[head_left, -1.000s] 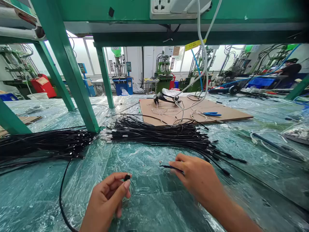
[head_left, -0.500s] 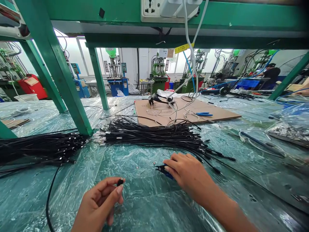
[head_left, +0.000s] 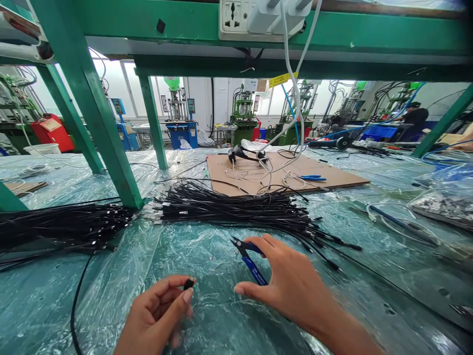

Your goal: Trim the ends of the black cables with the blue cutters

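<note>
Between the thumb and forefinger of my left hand is a small black cable connector; whether a cable runs from it behind the fingers is hidden. My right hand holds wire cutters with dark blue handles, fingers over the upper handle and thumb held apart from the lower one. Their jaws point up and left, the handles spread. A thick bundle of black cables with connector ends lies just beyond both hands. Clear plastic sheeting covers the table beneath them.
At left, another pile of black cables lies by a green frame post. Behind the bundle, a cardboard sheet carries a black headset-like device and blue pliers. White cords hang from a power strip. A person sits far right.
My right thumb has moved down off the cutters, whose handles now show spread, jaws tilted up to the left. My left hand has shifted slightly right and down with the connector.
</note>
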`<state>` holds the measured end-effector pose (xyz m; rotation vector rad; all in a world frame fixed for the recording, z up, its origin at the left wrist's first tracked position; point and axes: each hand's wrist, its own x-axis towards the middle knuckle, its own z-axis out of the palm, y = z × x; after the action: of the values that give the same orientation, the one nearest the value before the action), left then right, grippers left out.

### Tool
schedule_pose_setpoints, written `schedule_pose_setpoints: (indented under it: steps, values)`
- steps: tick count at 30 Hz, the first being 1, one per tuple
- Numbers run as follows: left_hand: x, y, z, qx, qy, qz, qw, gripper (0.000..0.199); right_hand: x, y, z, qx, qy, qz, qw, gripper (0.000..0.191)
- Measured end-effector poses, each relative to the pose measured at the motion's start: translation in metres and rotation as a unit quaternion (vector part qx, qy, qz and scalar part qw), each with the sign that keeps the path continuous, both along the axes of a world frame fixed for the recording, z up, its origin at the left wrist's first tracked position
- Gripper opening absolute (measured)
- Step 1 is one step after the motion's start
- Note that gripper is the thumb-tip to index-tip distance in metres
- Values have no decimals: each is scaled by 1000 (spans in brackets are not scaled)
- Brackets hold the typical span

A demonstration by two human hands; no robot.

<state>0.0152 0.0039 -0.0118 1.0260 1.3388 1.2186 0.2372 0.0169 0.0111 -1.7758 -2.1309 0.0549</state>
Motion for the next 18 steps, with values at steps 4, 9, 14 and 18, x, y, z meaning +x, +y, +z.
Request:
schedule_pose_setpoints:
  steps: [4, 9, 14, 18]
  values:
    - [-3, 2, -1, -5, 1, -46, 999, 44, -7, -4, -7, 9, 35, 30, 999, 52]
    - [-6, 4, -4, -10, 1, -57, 998, 40, -20, -9, -19, 54, 83, 113, 989, 57]
    - [-6, 1, -4, -18, 28, -77, 996, 38, -30, -13, -25, 129, 95, 152, 975, 48]
    - [-1, -6, 1, -6, 31, -27, 999, 34, -29, -15, -32, 123, 84, 155, 977, 35]
